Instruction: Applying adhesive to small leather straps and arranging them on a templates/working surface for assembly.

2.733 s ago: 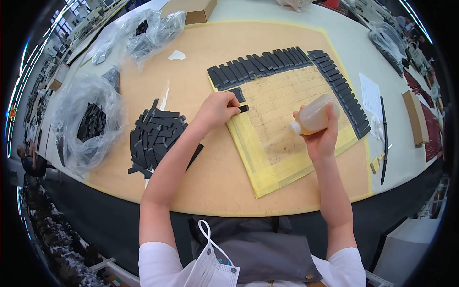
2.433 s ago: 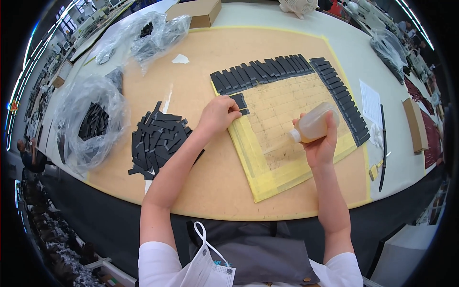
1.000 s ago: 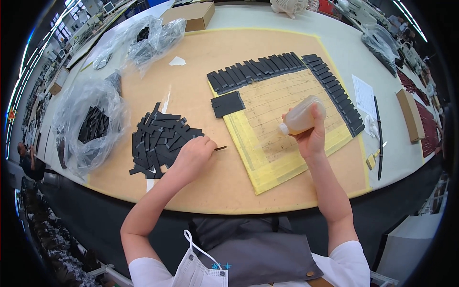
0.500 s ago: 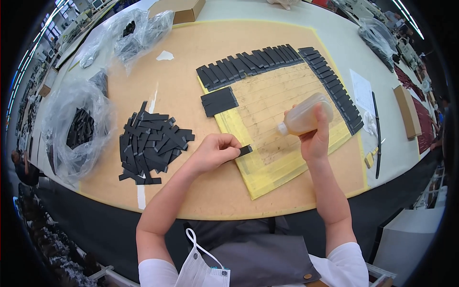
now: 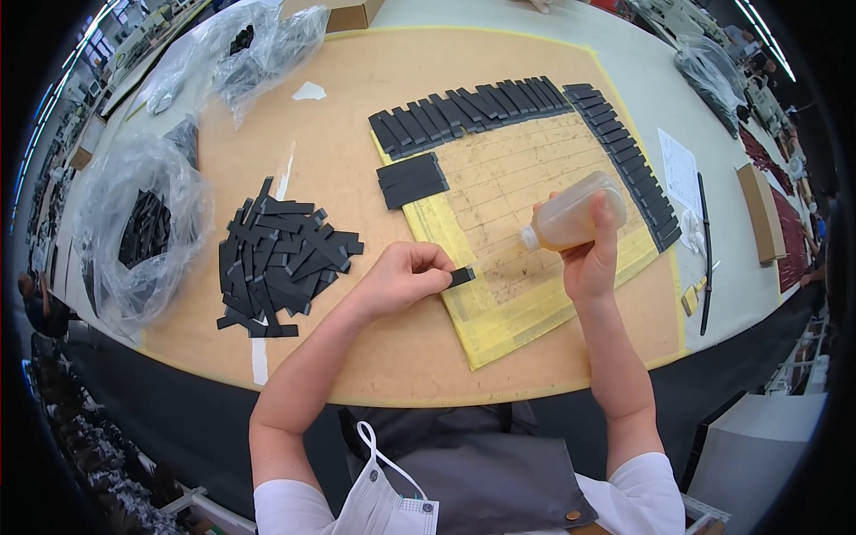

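Note:
Between its thumb and fingers, my left hand (image 5: pixel 407 279) pinches a short black strip (image 5: pixel 462 276), whose end points toward the board. My right hand (image 5: pixel 590 259) is wrapped round a translucent squeeze bottle (image 5: pixel 571 214), tilted with its white nozzle to the left and some amber liquid inside. Below the bottle lies a wooden board (image 5: pixel 499 192) edged with yellow tape. Rows of black strips (image 5: pixel 473 109) line its far and right edges, and several more (image 5: pixel 413 181) lie side by side at its left edge. Left of my left hand is a loose heap of black strips (image 5: pixel 283 254).
A clear plastic bag (image 5: pixel 143 232) holding black strips stands at the left, with another bag (image 5: pixel 267 62) behind. Along the right lie a white sheet (image 5: pixel 679 169), a long black rod (image 5: pixel 704 250) and a cardboard piece (image 5: pixel 759 212). A cardboard box (image 5: pixel 357 13) sits at the back.
Both hands keep nearly the same place and hold the same things. The view has shifted slightly.

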The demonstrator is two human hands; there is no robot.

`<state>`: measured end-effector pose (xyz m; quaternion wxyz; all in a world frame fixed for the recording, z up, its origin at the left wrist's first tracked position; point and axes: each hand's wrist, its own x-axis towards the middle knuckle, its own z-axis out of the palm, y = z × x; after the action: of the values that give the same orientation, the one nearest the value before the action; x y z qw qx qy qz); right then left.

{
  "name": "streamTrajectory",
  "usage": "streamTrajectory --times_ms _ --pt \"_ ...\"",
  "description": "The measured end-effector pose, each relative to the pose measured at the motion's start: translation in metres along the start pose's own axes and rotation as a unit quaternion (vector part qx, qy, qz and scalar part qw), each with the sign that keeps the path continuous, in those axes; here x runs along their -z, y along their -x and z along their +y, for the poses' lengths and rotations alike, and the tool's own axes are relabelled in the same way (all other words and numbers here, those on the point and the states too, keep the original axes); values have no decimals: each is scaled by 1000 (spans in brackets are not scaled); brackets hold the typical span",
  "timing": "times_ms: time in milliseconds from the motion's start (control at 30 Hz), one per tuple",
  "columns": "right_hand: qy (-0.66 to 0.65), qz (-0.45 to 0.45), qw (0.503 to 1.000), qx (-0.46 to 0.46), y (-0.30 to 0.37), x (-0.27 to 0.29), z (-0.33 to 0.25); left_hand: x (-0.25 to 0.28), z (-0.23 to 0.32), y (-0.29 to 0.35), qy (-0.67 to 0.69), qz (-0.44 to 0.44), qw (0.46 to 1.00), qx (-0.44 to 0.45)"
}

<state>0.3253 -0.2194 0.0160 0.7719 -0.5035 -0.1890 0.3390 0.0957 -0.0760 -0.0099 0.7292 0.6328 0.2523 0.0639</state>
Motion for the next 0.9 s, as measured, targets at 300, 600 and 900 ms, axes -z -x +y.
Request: streamTrajectory --times_ms 300,600,900 --pt "21 -25 999 -8 -2 7 1 -1 0 2 0 14 1000 5" --pt "0 -2 1000 4 -4 4 0 1 -2 1 9 3 1000 -5" --pt "-33 -2 999 -39 0 -2 -8 8 3 7 -5 10 1000 -3"
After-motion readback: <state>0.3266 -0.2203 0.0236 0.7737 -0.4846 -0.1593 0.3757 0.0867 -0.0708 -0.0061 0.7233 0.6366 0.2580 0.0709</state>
